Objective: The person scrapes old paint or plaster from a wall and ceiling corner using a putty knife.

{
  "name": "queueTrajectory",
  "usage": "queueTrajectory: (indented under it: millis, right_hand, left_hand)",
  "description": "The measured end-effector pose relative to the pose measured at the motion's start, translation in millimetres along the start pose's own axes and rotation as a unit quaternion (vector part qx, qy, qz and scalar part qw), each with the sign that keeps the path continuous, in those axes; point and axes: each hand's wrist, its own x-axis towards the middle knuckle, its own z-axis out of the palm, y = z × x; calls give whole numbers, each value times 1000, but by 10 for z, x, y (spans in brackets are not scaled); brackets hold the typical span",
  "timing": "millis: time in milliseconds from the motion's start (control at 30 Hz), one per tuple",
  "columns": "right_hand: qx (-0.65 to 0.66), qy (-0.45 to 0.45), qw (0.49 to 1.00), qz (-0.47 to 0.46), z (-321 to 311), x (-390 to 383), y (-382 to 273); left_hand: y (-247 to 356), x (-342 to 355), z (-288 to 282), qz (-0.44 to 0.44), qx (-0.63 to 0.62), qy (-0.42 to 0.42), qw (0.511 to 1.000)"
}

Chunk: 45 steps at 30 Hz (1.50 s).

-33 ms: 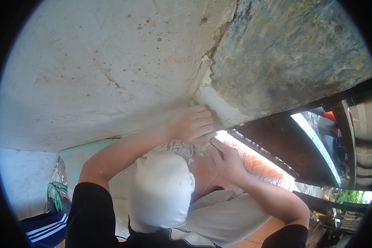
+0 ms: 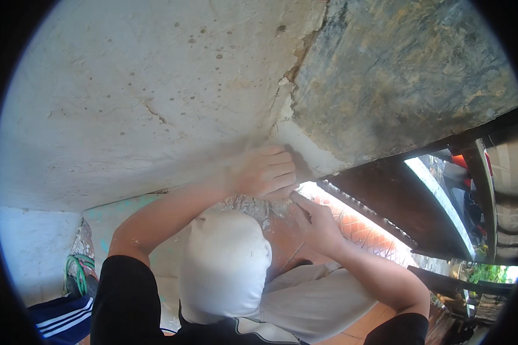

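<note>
My left hand is raised against the plastered wall, its fingers curled at the wall's lower corner. Whatever it holds, if anything, is hidden behind the fingers. Just right of it and slightly lower, my right hand is closed, thumb and fingers bent together, its tips close to the left hand's fingers. Nothing I can name shows between them. A fresh-looking white plaster patch lies right above the hands, along the edge of a mottled grey wall face.
Below the hands are a white rounded cloth-like thing and light grey fabric. A dark brown panel slopes away at right, above orange tiles. A green hose and dark blue striped cloth lie at lower left.
</note>
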Motion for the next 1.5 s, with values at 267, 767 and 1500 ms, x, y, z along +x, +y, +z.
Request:
queueTrajectory:
  millis: [267,767,1500]
  right_hand:
    - [-82,-108,989,-53,-107,-25,324]
    - [-59,-190,979,40,-464,-239,-107]
    - [-63,-177,982,8,-387,-159,53]
  left_hand:
    - [65,515,-856,-158,222,163,948]
    - [182,753,-934,-266,302,64,913]
    - [97,762,-1116,-206,311,44,927]
